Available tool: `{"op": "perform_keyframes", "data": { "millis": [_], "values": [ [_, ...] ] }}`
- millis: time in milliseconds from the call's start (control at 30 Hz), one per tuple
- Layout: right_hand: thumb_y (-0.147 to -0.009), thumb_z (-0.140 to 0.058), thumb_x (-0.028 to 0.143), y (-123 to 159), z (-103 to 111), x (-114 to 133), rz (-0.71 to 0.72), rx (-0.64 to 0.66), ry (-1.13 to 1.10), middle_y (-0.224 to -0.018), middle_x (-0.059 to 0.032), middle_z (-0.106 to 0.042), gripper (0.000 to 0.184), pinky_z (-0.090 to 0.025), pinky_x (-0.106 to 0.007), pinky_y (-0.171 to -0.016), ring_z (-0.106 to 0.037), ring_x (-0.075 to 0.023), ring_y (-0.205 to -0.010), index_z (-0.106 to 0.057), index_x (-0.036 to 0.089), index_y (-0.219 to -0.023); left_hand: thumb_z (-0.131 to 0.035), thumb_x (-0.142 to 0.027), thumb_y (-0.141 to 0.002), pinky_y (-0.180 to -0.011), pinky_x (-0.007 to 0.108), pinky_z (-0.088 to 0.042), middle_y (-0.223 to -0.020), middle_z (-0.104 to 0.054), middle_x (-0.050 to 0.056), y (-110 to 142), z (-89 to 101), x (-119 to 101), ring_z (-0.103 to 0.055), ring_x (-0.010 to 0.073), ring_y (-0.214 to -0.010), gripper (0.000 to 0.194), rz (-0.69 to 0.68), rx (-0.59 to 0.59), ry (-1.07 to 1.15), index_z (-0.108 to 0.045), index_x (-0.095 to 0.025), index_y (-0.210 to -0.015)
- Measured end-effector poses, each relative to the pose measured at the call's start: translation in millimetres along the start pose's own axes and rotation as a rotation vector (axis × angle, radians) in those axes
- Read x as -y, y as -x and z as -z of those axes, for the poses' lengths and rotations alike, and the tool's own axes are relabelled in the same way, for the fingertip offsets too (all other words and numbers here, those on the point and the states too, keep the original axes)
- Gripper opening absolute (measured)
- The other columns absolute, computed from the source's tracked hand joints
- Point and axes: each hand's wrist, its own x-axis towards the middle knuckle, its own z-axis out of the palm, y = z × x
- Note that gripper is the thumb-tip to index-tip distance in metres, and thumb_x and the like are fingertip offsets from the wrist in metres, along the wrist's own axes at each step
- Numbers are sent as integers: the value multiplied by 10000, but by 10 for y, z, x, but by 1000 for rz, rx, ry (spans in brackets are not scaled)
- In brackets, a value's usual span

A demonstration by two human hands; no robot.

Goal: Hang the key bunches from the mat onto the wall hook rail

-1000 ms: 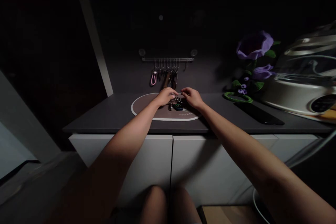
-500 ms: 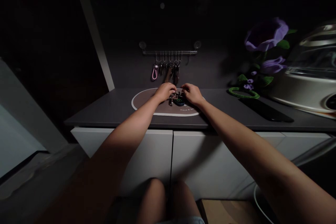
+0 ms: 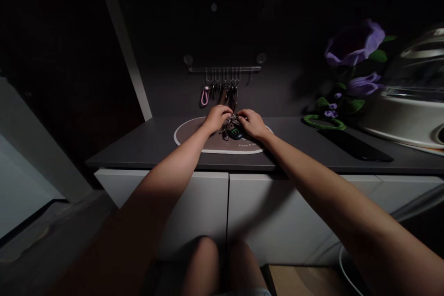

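Over an oval brown mat (image 3: pixel 194 136) with a white rim, my left hand (image 3: pixel 218 118) and my right hand (image 3: pixel 252 122) face each other. Between them is a bunch of keys (image 3: pixel 227 132) on a metal ring, with a dark fob (image 3: pixel 236 132) that shows a green mark. The left fingers are pinched on the ring at the top of the bunch. My right fingers are curled and closed on the same bunch from the other side. The exact spot each fingertip grips is too small to see. The keys and fob hang low at the mat.
Behind, a clear hook rail (image 3: pixel 225 69) holds several key sets and a pink loop (image 3: pixel 204 96). To the right are a purple crocheted flower (image 3: pixel 357 48), a green ring (image 3: pixel 322 122), a black flat slab (image 3: pixel 354 144) and a cream appliance (image 3: pixel 405 115). White cabinet doors (image 3: pixel 194 208) stand below the counter.
Both hands have risen slightly and come a little closer together. The keys and fob between them have shifted and turned a little. The view has moved slightly.
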Motion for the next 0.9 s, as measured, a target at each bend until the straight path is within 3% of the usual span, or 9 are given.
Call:
{"op": "perform_keyframes", "data": {
  "millis": [267, 567, 900],
  "values": [
    [-799, -418, 216, -11, 11, 17, 51, -65, -24, -973, -87, -612, 257, -404, -334, -847, -529, -194, -936, -597, 163, -974, -568, -99, -720, -742, 261, -447, -821, -662, 39, -33, 14, -46, -579, 121, -746, 115, 128, -79, 180, -654, -144, -783],
    [-806, -429, 245, -5, 32, 53, 68, -175, -80, -1018, -97, -584, 251, -399, -340, -853, -516, -195, -956, -563, 167, -1004, -568, -103, -713, -659, 267, -486, -726, -639, 36, -66, 13, -83, -566, 104, -639, 116, 316, -174, 526, -637, -102, -806],
    [-812, -453, 322, 20, 42, 160, 105, -185, -118, -908, -77, -564, 196, -402, -307, -765, -503, -176, -853, -546, 176, -905, -577, -103, -708, -683, 306, -505, -669, -622, 22, -95, 33, -105, -572, 97, -581, 87, 371, -254, 670, -620, -92, -783]
  ]
}}
